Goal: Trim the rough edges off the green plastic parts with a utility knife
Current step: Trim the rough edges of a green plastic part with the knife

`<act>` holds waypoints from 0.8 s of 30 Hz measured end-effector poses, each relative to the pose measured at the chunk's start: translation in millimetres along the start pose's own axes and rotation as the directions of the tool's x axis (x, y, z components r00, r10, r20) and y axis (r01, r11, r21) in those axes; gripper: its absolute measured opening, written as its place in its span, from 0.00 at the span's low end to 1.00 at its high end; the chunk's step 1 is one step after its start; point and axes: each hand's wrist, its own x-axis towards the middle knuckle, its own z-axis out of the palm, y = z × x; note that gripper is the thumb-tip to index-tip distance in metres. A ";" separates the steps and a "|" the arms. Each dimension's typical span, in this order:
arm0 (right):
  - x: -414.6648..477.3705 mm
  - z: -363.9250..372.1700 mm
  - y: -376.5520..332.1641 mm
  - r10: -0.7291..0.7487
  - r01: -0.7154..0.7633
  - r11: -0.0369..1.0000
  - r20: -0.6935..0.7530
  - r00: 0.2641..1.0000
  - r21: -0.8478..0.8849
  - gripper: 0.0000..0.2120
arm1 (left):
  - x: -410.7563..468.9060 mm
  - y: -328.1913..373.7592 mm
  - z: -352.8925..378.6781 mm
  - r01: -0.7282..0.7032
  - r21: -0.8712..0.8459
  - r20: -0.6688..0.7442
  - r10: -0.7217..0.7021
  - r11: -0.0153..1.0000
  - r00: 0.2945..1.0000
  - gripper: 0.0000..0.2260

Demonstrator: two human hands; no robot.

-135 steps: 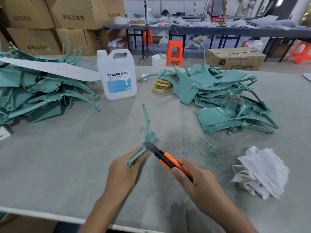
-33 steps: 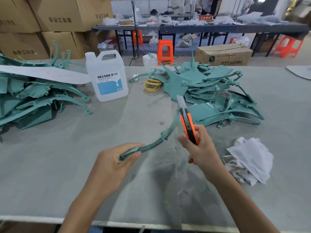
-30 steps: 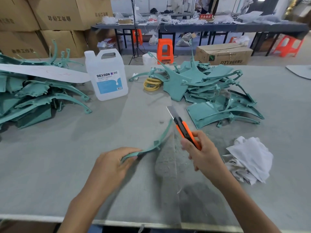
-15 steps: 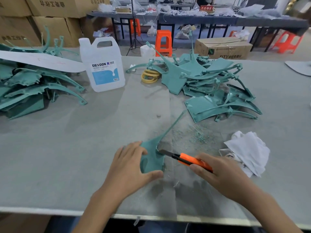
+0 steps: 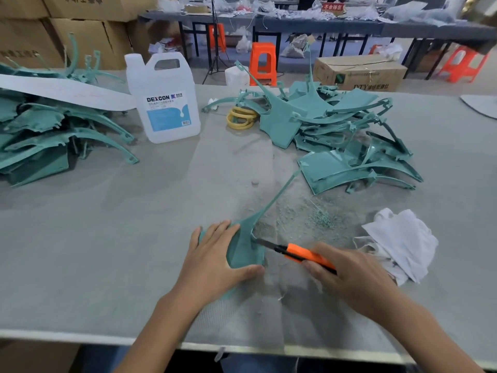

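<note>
Near the utility knife (image 5: 298,253) lie green shavings (image 5: 320,219) and a white rag (image 5: 400,243).

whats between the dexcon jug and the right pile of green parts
In the head view, a stack of yellow rings lies beside the pile, apart from the jug.

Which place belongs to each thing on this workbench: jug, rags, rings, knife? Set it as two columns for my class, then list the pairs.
1 white jug
2 white rags
3 yellow rings
4 utility knife

A gripped by the right hand
B beside the left heap of green parts
C right of the shavings
D against the far heap of green parts

Pairs: 1-B, 2-C, 3-D, 4-A
</note>
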 end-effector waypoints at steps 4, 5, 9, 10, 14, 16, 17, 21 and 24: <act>7.3 -4.5 2.1 -0.002 0.004 0.997 0.024 1.000 -0.077 0.17 | 2.2 -1.5 1.4 -0.011 0.000 0.001 0.011 1.000 1.000 0.54; 9.1 -4.6 3.0 -0.001 0.002 0.996 0.020 1.000 -0.092 0.16 | 2.0 -2.0 1.6 -0.010 0.000 0.000 0.010 1.000 1.000 0.53; 10.6 -2.3 2.2 -0.031 0.034 0.996 0.038 0.999 -0.086 0.15 | 1.2 -1.8 1.5 -0.012 -0.005 0.002 0.012 1.000 1.000 0.54; 11.6 -3.4 3.0 -0.021 0.025 0.995 0.035 0.999 -0.096 0.14 | 1.2 -1.7 1.2 -0.011 -0.007 0.006 0.011 1.000 1.000 0.55; 10.9 -3.7 4.3 -0.034 0.037 0.996 0.037 0.999 -0.083 0.14 | 0.5 -0.3 -1.2 -0.020 -0.010 0.007 0.020 1.000 1.000 0.54; 9.1 -3.8 3.3 -0.043 0.047 0.995 0.050 0.998 -0.083 0.16 | -0.1 0.3 -1.8 -0.023 -0.014 0.012 0.023 1.000 1.000 0.52; 9.4 -5.0 3.4 -0.036 0.040 0.995 0.043 0.998 -0.096 0.16 | -0.1 0.5 -2.2 -0.022 -0.016 0.017 0.022 1.000 1.000 0.52; 10.5 -6.2 -1.4 -0.015 0.018 0.992 0.025 1.000 -0.122 0.15 | -0.8 1.1 -3.3 -0.022 -0.035 0.009 0.023 0.999 1.000 0.52; 6.4 -5.7 -3.7 -0.036 0.040 0.996 0.056 0.998 -0.074 0.15 | -0.6 1.4 -2.7 -0.020 -0.076 -0.029 0.018 0.997 0.999 0.53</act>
